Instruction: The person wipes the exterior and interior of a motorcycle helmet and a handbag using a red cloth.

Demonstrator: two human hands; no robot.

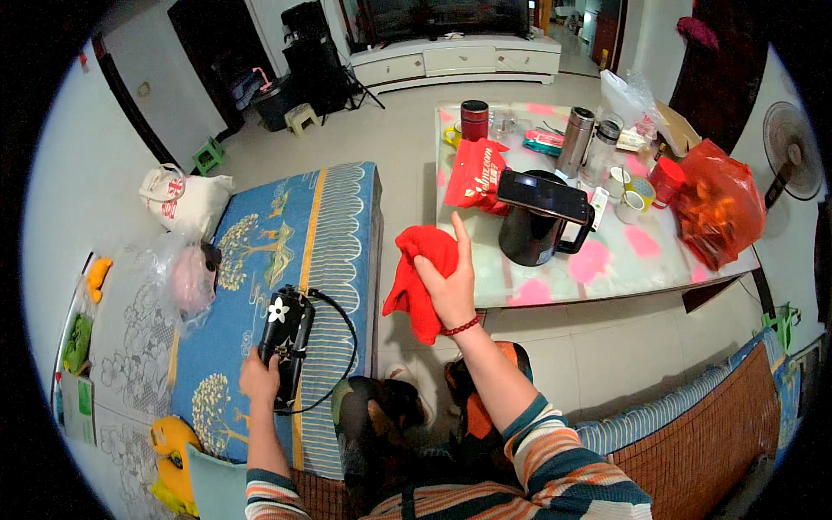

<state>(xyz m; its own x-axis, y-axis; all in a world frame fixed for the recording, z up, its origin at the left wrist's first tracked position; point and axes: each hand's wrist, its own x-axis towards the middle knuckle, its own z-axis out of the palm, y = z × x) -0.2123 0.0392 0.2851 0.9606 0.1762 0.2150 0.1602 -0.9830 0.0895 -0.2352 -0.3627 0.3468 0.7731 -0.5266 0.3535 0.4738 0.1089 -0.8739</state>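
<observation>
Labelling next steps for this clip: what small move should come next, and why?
Probably bring the right hand leftward, carrying the red cloth over to the black handbag. The cloth is in that hand, well apart from the bag and between the blue-covered sofa and the table; the left hand has hold of the bag and could steady it.

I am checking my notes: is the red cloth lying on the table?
No, the right hand holds the red cloth away from the table.
</observation>
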